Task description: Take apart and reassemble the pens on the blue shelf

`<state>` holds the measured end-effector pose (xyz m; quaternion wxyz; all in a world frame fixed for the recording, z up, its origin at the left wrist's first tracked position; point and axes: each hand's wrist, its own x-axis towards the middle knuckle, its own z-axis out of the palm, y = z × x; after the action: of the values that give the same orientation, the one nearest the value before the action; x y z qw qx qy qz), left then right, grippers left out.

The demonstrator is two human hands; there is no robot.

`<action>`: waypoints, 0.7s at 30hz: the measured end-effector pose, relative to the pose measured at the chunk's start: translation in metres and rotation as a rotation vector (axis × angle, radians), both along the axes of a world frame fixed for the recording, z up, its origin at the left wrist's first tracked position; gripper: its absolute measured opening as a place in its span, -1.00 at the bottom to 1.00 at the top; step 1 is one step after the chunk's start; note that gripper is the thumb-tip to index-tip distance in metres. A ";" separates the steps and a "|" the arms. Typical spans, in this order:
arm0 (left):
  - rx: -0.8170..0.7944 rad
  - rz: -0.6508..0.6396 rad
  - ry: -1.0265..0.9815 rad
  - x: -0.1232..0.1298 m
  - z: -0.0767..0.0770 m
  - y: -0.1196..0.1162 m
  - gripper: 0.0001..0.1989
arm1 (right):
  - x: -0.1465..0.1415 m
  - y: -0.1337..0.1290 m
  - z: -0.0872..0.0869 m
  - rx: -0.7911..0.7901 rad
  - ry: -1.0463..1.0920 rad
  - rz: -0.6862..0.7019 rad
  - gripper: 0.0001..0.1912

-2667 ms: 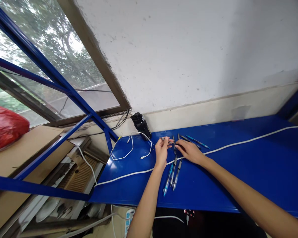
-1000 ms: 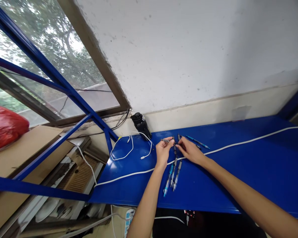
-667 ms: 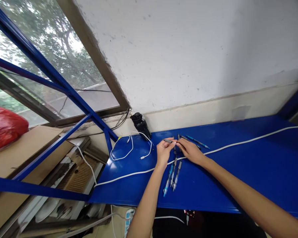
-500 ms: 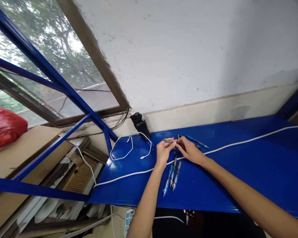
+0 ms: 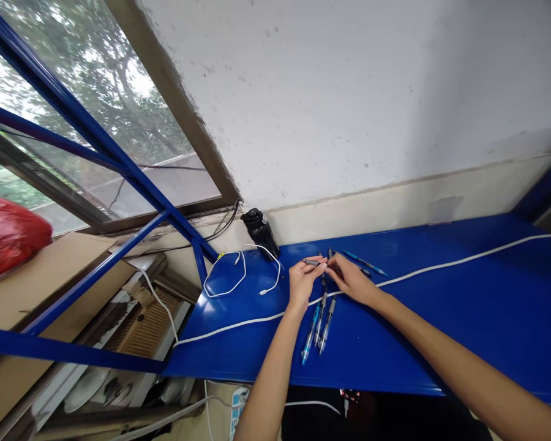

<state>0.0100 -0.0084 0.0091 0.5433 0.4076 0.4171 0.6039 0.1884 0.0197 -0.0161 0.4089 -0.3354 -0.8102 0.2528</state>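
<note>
My left hand [image 5: 302,280] is closed around a dark pen [image 5: 310,262], whose end shows above the fingers. My right hand [image 5: 349,277] meets it at the fingertips, pinched at the pen's other end; what exactly those fingers grip is too small to make out. Below the hands lie a blue clear-barrelled pen [image 5: 309,337] and grey-gripped pens [image 5: 327,324] side by side on the blue table [image 5: 413,343]. Beyond my right hand rests another blue pen [image 5: 365,263], with dark pens partly hidden under the hands.
A white cable [image 5: 441,266] runs across the table, passing under the hands. At the back left stands a black bottle [image 5: 259,233] beside a looped white charging cable [image 5: 224,295]. Blue metal frame bars [image 5: 138,184] rise on the left, near a cardboard box [image 5: 50,275].
Almost nothing differs. Both hands stay together over the pens, with only a slight shift of the right fingers.
</note>
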 end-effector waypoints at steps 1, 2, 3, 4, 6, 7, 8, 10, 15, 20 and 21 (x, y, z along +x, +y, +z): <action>0.000 -0.002 0.003 0.000 0.000 0.000 -0.57 | 0.000 0.001 -0.002 -0.011 -0.002 -0.002 -0.78; 0.000 -0.005 0.008 0.000 0.000 0.000 -0.56 | 0.000 0.001 -0.003 -0.013 -0.005 -0.002 -0.78; 0.000 -0.009 0.014 0.001 0.001 -0.001 -0.56 | 0.000 0.001 -0.004 -0.006 -0.007 0.000 -0.77; 0.000 -0.013 0.020 0.000 0.001 -0.001 -0.56 | 0.000 0.001 -0.003 0.006 -0.007 0.006 -0.77; -0.001 -0.018 0.028 0.000 0.001 -0.001 -0.56 | 0.001 0.000 0.001 0.026 -0.001 0.021 -0.76; -0.002 -0.018 0.029 0.000 0.001 0.000 -0.57 | 0.000 -0.001 0.003 0.033 -0.002 0.034 -0.75; -0.003 -0.018 0.029 0.000 0.001 0.000 -0.57 | 0.000 -0.002 0.005 0.039 -0.008 0.045 -0.75; -0.003 -0.021 0.027 0.000 0.001 0.000 -0.57 | 0.000 -0.003 0.008 0.048 -0.027 0.056 -0.73; 0.026 -0.025 0.038 0.002 0.002 -0.001 -0.59 | -0.001 -0.001 0.003 -0.004 -0.012 0.013 -0.76; 0.014 0.007 0.064 0.003 0.000 -0.001 -0.59 | -0.001 -0.001 -0.001 -0.026 -0.001 -0.003 -0.80; 0.007 0.016 0.073 0.002 0.000 0.000 -0.58 | 0.000 -0.001 0.000 -0.011 -0.010 0.006 -0.80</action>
<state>0.0122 -0.0089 0.0089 0.5214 0.4280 0.4378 0.5944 0.1880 0.0191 -0.0164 0.4021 -0.3368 -0.8117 0.2569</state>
